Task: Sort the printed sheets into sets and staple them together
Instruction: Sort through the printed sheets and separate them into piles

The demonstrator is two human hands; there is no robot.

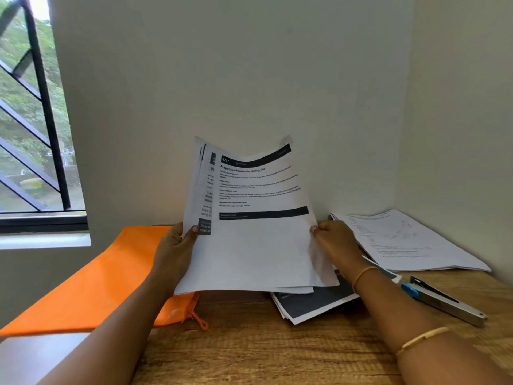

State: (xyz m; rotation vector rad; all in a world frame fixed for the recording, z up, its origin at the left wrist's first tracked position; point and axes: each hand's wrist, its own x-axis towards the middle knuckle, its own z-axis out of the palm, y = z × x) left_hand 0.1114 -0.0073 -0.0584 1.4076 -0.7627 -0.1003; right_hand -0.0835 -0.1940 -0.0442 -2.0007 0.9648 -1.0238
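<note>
I hold a bundle of printed sheets (255, 240) upright above the wooden desk (249, 345), its top page showing black header bars and text. My left hand (173, 251) grips the bundle's left edge, thumb on the front. My right hand (337, 243) pinches the right edge of the front sheet. Behind the front page several sheets fan out to the left. A second pile of printed sheets (313, 304) with dark printing lies flat on the desk under the bundle. A stapler (444, 300), silver with a blue end, lies to the right of that pile.
An orange zip pouch (91, 279) lies on the desk's left side, partly over its edge. Another stack of white sheets (408, 240) lies in the far right corner against the walls. A barred window (33, 120) is on the left.
</note>
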